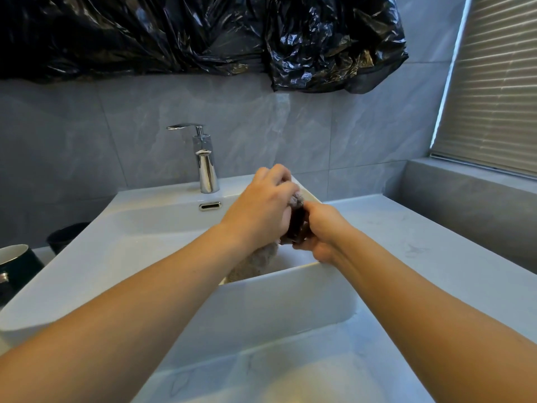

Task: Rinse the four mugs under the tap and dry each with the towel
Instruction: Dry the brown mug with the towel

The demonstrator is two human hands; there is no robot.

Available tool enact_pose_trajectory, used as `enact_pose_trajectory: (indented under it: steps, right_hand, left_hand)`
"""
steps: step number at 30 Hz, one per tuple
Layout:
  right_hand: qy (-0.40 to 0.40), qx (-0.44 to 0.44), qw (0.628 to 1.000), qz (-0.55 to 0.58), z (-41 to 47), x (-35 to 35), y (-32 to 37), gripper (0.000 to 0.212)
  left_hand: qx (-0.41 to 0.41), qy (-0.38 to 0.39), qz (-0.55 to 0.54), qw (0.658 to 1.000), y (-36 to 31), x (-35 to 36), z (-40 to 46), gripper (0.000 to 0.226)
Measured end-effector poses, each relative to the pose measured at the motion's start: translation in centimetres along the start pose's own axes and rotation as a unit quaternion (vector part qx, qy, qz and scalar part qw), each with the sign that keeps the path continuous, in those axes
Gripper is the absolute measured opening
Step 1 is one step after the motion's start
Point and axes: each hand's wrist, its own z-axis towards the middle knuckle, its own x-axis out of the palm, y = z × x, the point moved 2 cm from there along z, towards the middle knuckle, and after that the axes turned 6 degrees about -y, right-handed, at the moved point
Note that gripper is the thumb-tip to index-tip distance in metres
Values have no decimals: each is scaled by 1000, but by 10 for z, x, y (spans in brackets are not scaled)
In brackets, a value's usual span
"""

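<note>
Over the right side of the white sink [276, 303] we curl our right hand [321, 228] around a dark mug [297, 225], while our left hand [261, 210] bunches the grey towel [255, 261] against it, with two more mugs [17, 266] at the left edge.

- The dark mug [296, 225] was mostly hidden between the left hand [261, 207] and the right hand [322, 228]; its handle and rim could not be made out.
- The grey towel [255, 261] showed only as a tuft above the mug and a fold below the left wrist.
- A dark mug with a white inside [16, 269] was cut off by the left edge.
- Another dark mug [65, 235] stood partly behind the sink rim [87, 248].
- The left hand's fingertips were out of sight.
</note>
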Motion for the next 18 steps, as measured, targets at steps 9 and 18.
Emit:
enact_pose_trajectory:
  steps: [9, 18]
  right_hand:
    - [-38, 56, 990, 124, 11, -6, -1, 34]
    - [-38, 97, 973, 205, 13, -4, 0, 30]
  left_hand:
    - [-116, -71, -142, 981, 27, -1, -35, 33]
    - [-433, -39, -497, 751, 22, 11, -31, 33]
